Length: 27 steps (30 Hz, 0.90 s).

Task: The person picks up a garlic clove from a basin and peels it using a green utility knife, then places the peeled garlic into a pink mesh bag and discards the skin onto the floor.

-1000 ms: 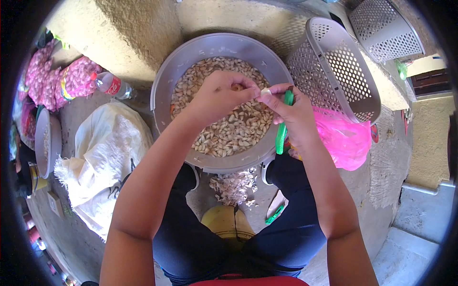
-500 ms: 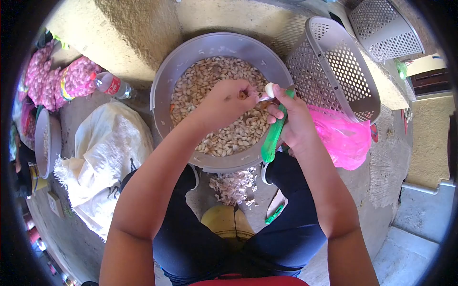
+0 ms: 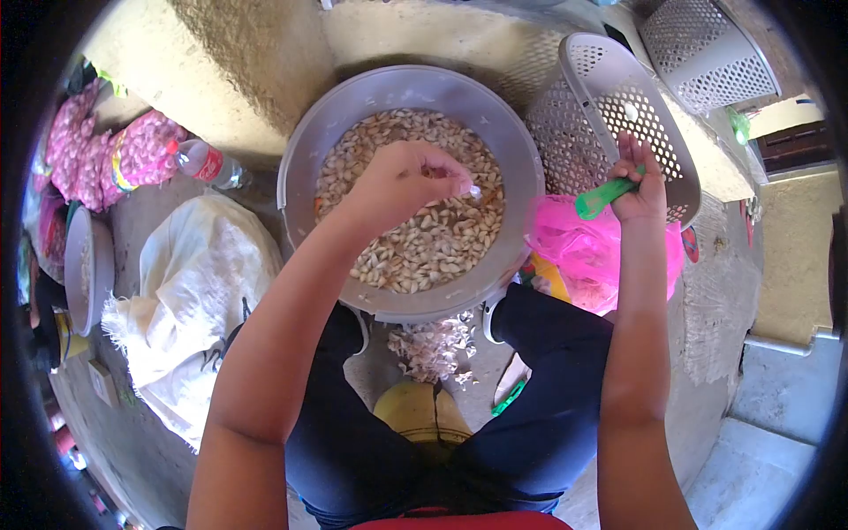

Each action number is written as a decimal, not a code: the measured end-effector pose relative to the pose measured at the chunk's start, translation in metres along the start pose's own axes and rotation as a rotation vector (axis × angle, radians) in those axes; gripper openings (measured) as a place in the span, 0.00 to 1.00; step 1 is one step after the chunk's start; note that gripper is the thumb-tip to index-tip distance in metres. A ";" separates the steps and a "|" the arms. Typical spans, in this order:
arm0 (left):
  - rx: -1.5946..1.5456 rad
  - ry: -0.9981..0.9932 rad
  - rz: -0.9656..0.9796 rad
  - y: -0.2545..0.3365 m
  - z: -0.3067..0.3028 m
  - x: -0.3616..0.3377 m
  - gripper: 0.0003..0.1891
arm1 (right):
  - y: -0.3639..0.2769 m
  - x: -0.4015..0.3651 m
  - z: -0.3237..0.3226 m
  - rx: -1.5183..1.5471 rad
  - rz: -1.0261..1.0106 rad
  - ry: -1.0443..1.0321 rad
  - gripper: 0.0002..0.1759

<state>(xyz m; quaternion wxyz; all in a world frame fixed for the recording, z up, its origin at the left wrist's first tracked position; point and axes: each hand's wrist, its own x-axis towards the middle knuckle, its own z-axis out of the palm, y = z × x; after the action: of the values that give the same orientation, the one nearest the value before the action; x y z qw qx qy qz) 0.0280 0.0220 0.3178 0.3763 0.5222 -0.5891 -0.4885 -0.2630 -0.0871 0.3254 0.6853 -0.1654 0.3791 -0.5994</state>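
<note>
Over a large grey tub (image 3: 299,132) of garlic cloves (image 3: 424,252) in water, my left hand (image 3: 417,177) is closed in a pinch, with a small whitish bit of garlic skin (image 3: 475,192) at its fingertips. My right hand (image 3: 641,187) has swung out to the side, above the near end of a grey perforated basket (image 3: 565,119). Its fingers are wrapped round the green handle of a knife (image 3: 604,196); the blade is hidden from this view. Just past those fingertips, a pale peeled garlic clove (image 3: 631,112) shows against the basket's inside.
Beside the tub lies a pink plastic bag (image 3: 574,243). Garlic skins (image 3: 435,346) are heaped on the floor between my feet. At left are a white sack (image 3: 199,283), a soda bottle (image 3: 208,163), net bags of garlic (image 3: 146,150) and a basin (image 3: 88,265).
My right hand has moved right from the tub to the basket, carrying the knife, and the peeled clove has left its fingers. My left hand has stayed over the tub.
</note>
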 end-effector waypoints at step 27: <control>-0.763 0.049 -0.285 -0.004 -0.014 0.008 0.14 | 0.142 -0.131 0.038 -2.026 0.724 -1.419 0.16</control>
<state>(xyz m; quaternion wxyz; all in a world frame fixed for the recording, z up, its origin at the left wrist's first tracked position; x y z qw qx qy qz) 0.0408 0.0120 0.3168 0.4853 0.4330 -0.2783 -0.7068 -0.1361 0.0600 0.2959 0.4281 -0.7782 0.2402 0.3917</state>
